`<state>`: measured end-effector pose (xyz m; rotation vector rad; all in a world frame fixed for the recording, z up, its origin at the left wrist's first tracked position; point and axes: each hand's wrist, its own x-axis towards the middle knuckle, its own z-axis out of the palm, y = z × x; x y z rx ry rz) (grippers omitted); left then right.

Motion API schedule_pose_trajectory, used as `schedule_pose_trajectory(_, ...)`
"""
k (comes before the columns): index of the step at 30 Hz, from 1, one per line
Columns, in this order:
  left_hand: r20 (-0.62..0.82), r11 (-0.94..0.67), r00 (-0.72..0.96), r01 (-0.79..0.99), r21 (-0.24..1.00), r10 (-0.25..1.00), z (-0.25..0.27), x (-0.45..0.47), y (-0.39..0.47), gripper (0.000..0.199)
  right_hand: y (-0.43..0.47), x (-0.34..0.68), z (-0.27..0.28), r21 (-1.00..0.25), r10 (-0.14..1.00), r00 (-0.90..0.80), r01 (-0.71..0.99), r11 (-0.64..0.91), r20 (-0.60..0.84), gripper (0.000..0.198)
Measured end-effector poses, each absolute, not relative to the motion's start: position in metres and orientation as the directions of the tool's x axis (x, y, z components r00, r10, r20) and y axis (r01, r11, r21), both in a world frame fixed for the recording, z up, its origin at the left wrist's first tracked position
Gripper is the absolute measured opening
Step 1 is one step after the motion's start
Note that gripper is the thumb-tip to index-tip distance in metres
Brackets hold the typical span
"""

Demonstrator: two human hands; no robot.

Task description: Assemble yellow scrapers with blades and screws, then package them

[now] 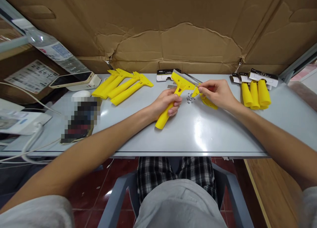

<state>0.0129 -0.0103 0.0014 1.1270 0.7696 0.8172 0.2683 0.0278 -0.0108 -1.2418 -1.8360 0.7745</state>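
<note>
My left hand (166, 103) grips the handle of a yellow plastic scraper (180, 84) that lies on the grey table (203, 132), head pointing away from me. My right hand (218, 93) holds a second yellow scraper piece (209, 102), fingertips pinched at the head of the first scraper. A small heap of metal screws (190, 98) lies between the hands. A thin metal blade (190, 77) rests just behind the scraper head.
Several yellow scraper halves (122, 86) lie at the back left. Finished scrapers with card sleeves (256, 91) sit at the back right. A phone (70, 80), a white mouse (81, 95), cables and a water bottle (53, 49) crowd the left. Cardboard (173, 33) walls the back.
</note>
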Motion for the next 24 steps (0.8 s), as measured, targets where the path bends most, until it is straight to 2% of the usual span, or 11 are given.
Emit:
schedule_pose_trajectory(5,-0.084,0.190,0.546,-0.139,0.972,0.833,0.000,0.013,-0.012,0.026,0.021,0.261,-0.006,-0.896,0.958,-0.187,0.353,0.270,0.215,0.059)
schedule_pose_trajectory(12,-0.085,0.193,0.568,-0.133,0.972,0.819,0.003,0.014,-0.017,0.031,0.015,0.259,0.001,-0.874,0.909,-0.253,0.281,0.396,0.330,0.044)
schedule_pose_trajectory(17,-0.095,0.215,0.573,-0.145,0.966,0.814,0.005,0.015,-0.019,0.034,0.016,0.259,-0.003,-0.901,0.912,-0.279,0.230,0.368,0.301,0.055)
schedule_pose_trajectory(24,-0.100,0.215,0.573,-0.137,0.967,0.814,0.005,0.015,-0.019,0.030,0.016,0.256,-0.007,-0.923,0.928,-0.256,0.205,0.325,0.270,0.058)
